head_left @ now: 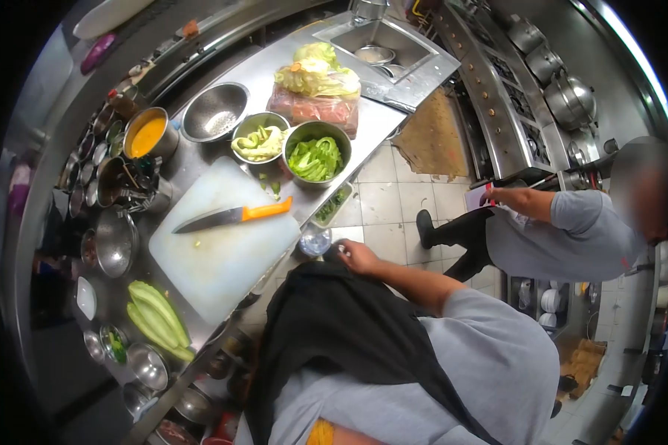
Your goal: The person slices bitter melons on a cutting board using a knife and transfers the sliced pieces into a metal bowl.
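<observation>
1. The black apron (326, 319) hangs over my front, its upper edge at my right hand (360, 257).
2. My right fingers look curled by that edge; I can't tell whether they pinch it. My left hand is out of view.
3. A clear container (315, 242) sits near my right hand, beside the counter.
4. The orange-handled knife (234, 216) lies flat on my white cutting board (237, 278).
5. Beyond the board stand a pot of cut greens (316, 157), a bowl of pale slices (260, 142) and an empty-centred metal colander (215, 111).
6. Long green gourd pieces (156, 319) lie beside the board.
7. Another person (564, 237) stands to my right.
</observation>
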A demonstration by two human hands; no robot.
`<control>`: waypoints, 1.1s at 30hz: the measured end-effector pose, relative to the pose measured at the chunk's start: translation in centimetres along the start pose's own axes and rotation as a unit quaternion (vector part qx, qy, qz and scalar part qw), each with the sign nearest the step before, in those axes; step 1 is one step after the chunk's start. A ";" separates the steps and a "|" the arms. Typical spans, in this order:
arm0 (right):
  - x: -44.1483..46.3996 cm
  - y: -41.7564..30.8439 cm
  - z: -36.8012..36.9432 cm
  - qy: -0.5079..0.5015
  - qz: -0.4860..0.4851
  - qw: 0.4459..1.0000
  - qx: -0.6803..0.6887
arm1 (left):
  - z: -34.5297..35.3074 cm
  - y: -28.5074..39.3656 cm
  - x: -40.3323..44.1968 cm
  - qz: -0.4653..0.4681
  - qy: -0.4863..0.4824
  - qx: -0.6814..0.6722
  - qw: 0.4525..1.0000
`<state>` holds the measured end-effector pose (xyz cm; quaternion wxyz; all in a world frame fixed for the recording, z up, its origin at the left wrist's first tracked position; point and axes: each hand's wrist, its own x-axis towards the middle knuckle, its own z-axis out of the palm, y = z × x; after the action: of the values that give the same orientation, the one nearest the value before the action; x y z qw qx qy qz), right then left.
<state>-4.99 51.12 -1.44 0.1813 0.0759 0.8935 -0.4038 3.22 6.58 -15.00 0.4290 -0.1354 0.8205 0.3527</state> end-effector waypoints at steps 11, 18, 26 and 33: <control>-1.9 14.0 1.8 -0.089 0.209 0.964 -0.137 | 0.3 -7.8 -5.7 -0.065 0.021 -0.027 0.997; 1.4 9.8 1.8 -0.101 0.179 0.972 -0.111 | 2.2 -10.5 -8.9 -0.094 0.043 -0.067 0.992; 4.3 9.1 3.2 -0.079 0.052 0.989 -0.115 | 4.5 -12.3 -10.7 -0.107 0.047 -0.086 0.989; 3.0 10.3 2.4 -0.076 0.082 0.984 -0.139 | 6.1 -13.2 -10.7 -0.104 0.040 -0.091 0.990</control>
<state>-4.20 56.17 -11.20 0.2901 0.0920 0.9153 -0.2638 20.29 0.55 -14.88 0.4162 -0.2727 0.7828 0.3737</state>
